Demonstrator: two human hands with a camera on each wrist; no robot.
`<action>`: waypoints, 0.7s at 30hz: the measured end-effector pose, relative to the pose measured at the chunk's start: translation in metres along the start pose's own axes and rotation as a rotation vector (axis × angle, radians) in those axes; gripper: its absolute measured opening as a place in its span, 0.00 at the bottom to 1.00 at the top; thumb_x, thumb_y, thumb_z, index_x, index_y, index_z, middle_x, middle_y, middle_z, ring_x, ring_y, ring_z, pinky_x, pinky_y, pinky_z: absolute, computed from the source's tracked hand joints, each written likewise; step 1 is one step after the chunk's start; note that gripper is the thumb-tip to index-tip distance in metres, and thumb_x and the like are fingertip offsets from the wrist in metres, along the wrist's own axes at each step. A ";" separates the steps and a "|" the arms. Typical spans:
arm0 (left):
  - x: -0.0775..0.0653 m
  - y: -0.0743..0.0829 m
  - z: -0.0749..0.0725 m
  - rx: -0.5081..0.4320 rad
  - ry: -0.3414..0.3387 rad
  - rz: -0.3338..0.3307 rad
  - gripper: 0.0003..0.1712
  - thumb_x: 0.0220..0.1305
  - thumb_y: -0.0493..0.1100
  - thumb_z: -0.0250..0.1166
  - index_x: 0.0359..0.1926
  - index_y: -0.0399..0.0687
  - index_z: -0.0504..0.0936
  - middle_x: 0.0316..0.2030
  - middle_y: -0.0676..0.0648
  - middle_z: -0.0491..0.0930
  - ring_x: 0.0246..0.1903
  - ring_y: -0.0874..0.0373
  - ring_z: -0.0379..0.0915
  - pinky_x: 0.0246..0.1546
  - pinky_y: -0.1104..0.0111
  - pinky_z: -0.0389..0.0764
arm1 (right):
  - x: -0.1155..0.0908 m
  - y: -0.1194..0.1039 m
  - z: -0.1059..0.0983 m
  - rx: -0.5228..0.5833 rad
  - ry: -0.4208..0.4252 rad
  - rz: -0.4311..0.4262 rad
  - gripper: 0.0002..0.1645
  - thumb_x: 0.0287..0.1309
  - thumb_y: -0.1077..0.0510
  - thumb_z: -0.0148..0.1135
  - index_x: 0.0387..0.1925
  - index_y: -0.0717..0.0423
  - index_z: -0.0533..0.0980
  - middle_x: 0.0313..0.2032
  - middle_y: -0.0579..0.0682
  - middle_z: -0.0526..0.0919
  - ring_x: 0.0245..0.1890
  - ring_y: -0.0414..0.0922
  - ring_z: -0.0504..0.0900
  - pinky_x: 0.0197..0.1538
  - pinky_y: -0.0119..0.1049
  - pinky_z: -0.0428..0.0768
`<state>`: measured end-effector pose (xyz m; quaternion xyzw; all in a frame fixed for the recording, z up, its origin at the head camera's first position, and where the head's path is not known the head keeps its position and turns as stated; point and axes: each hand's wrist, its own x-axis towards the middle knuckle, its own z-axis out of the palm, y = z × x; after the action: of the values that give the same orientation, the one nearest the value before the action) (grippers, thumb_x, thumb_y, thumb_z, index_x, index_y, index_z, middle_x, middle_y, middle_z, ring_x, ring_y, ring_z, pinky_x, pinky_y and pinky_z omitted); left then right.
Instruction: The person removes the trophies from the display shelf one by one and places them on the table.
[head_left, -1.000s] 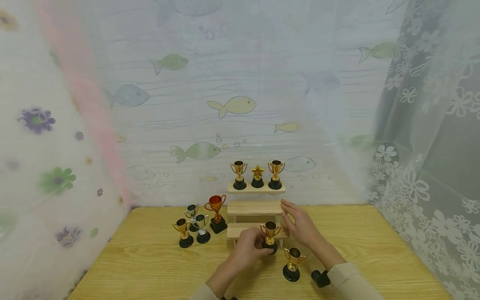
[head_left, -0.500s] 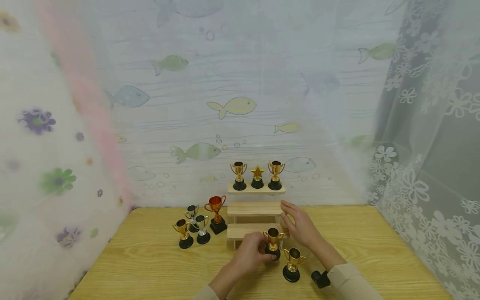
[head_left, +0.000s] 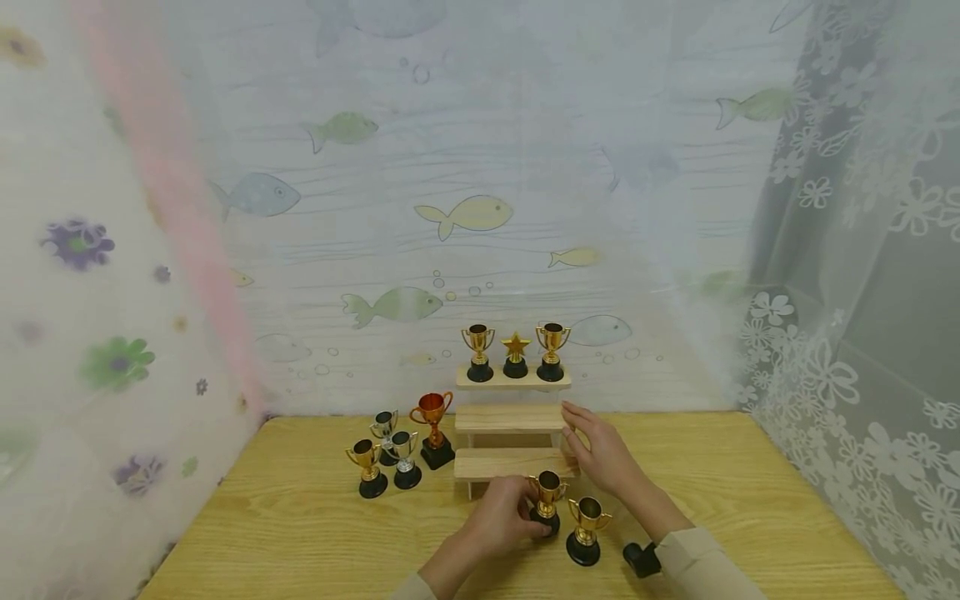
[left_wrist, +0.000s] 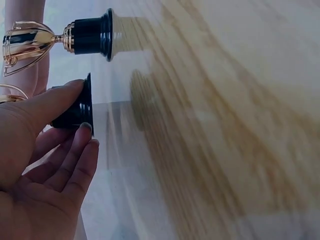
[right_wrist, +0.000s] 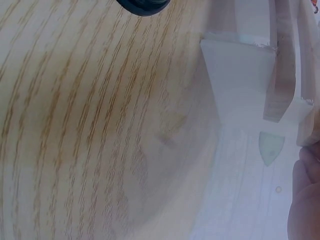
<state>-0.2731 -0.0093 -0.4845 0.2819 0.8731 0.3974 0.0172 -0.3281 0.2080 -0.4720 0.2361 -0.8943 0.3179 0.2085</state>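
Note:
My left hand (head_left: 498, 515) grips a small gold trophy cup (head_left: 549, 492) by its black base, in front of the stand's lowest step. In the left wrist view, thumb and fingertips pinch that base (left_wrist: 75, 107) close over the table. A second gold trophy (head_left: 588, 518) stands upright just right of it. My right hand (head_left: 602, 448) rests with extended fingers against the right end of the three-step wooden display stand (head_left: 506, 417). On the top step are two gold cups (head_left: 477, 340) (head_left: 552, 340) with a gold star trophy (head_left: 515, 348) between them.
Left of the stand are a copper-red cup (head_left: 432, 412), two silver cups (head_left: 403, 450) and a gold cup (head_left: 367, 458). A black object (head_left: 641, 560) lies by the right sleeve. Fish-patterned sheeting (head_left: 480, 212) hangs behind the wooden table (head_left: 315, 533).
My left hand has drawn the gold trophy away from the lowest step, toward the table's front and slightly right. My right hand stays at the stand's right end.

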 end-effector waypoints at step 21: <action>-0.004 -0.008 0.001 -0.081 -0.104 -0.030 0.16 0.43 0.34 0.84 0.35 0.40 0.88 0.21 0.55 0.79 0.20 0.71 0.72 0.24 0.77 0.75 | 0.000 0.001 0.001 -0.001 0.003 0.001 0.25 0.76 0.60 0.55 0.66 0.71 0.72 0.69 0.64 0.72 0.68 0.64 0.71 0.66 0.60 0.70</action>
<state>-0.2728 -0.0148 -0.4916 0.2884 0.8583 0.4169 0.0799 -0.3284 0.2080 -0.4728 0.2348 -0.8942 0.3182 0.2098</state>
